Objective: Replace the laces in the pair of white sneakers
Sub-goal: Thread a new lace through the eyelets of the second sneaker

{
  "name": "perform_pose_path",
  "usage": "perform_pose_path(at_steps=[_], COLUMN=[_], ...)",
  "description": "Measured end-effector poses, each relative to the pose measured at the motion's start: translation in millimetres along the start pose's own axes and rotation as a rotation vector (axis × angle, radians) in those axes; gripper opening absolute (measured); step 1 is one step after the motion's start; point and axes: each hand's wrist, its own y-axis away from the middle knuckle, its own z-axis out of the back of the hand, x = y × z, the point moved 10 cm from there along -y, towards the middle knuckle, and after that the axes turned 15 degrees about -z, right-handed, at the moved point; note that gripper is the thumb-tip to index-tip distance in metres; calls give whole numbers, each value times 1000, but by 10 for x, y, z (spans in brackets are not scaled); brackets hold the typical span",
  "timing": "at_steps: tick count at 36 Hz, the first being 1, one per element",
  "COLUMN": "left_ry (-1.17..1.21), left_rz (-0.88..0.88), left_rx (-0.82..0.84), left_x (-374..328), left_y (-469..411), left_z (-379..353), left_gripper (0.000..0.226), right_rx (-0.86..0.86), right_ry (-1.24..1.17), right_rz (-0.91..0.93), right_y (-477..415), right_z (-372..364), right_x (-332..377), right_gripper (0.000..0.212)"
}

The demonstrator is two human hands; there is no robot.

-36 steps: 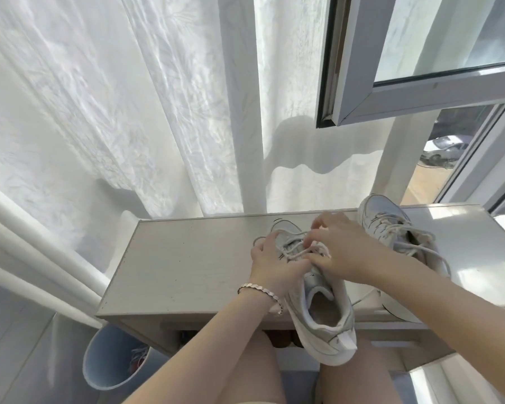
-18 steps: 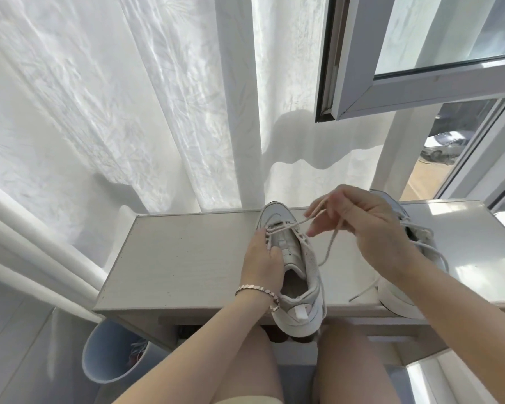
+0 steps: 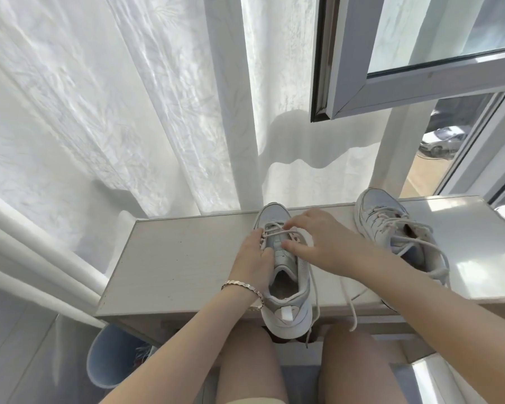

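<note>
A white sneaker (image 3: 286, 287) lies on the pale table (image 3: 181, 263), toe pointing away, heel over the near edge. My left hand (image 3: 254, 258) grips its left side by the eyelets. My right hand (image 3: 309, 237) reaches over the toe end and pinches the white lace (image 3: 277, 233) at the lowest eyelets. Loose lace ends (image 3: 352, 304) trail off the table's near edge. The second white sneaker (image 3: 391, 228) stands to the right, loosely laced.
White curtains (image 3: 129, 112) hang behind the table. An open window sash (image 3: 391, 83) juts in at the upper right. A pale blue bin (image 3: 114, 357) stands under the table's left end. My knees sit below the table's near edge.
My right hand came down from pulling the lace up and now pinches it at the shoe's front eyelets. The sneaker has settled flat on the table.
</note>
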Motion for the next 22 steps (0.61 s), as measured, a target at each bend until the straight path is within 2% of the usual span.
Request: perform_pose_path(at_steps=[6, 9, 12, 15, 17, 22], left_ry=[-4, -18, -30, -30, -18, 18], left_rz=[-1, -10, -24, -36, -34, -14], left_rx=[12, 11, -4, -17, -34, -69], left_x=[2, -2, -5, -18, -20, 58], left_y=[1, -5, -10, -10, -10, -24], left_z=[1, 12, 18, 11, 13, 19], left_gripper=[48, 48, 48, 48, 46, 44], right_rx=[-73, -44, 2, 14, -43, -127], right_ry=[256, 235, 205, 222, 105, -367], right_rz=[-44, -100, -33, 23, 62, 151], right_y=[-199, -251, -222, -146, -91, 124], right_z=[-164, -144, -202, -297, -218, 190], right_x=[91, 53, 86, 76, 74, 36], right_gripper=[28, 29, 27, 34, 36, 31])
